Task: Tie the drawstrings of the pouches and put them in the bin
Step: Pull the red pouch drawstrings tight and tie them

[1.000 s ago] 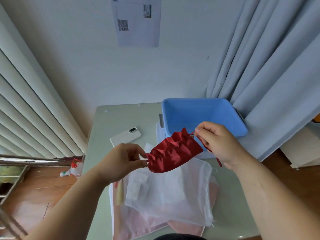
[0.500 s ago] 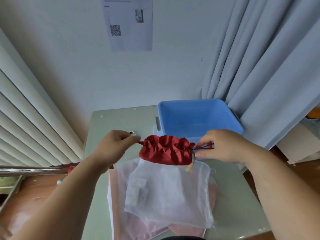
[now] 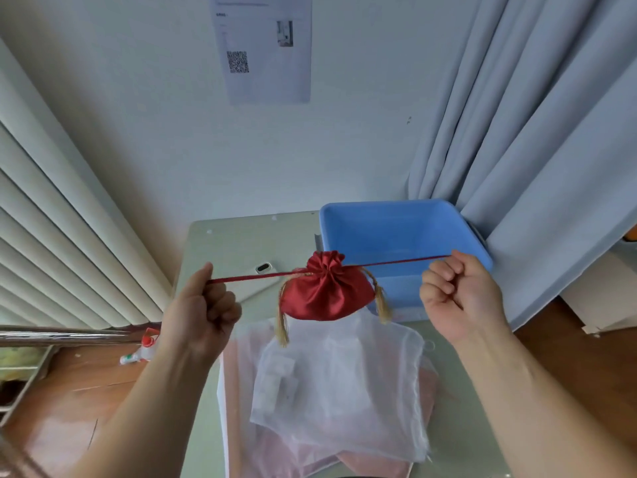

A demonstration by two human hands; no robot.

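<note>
A red satin pouch (image 3: 324, 294) with gold tassels hangs in the air above the table, its mouth gathered tight. Its red drawstring (image 3: 396, 263) runs taut to both sides. My left hand (image 3: 203, 308) pinches the left end, fingers curled. My right hand (image 3: 458, 291) grips the right end in a fist. The blue bin (image 3: 406, 236) stands just behind the pouch, at the table's far right. A white mesh pouch (image 3: 341, 384) lies flat below on pink pouches (image 3: 238, 367).
A white phone (image 3: 258, 277) lies on the grey-green table (image 3: 241, 236) behind my left hand. Curtains hang at the right beside the bin, a radiator at the left. A small bottle (image 3: 141, 350) lies on the wooden floor to the left.
My hands have moved apart, pulling the drawstring out to both sides. The pouch's mouth has gone from wide and ruffled to tightly closed, and the tassels now hang down.
</note>
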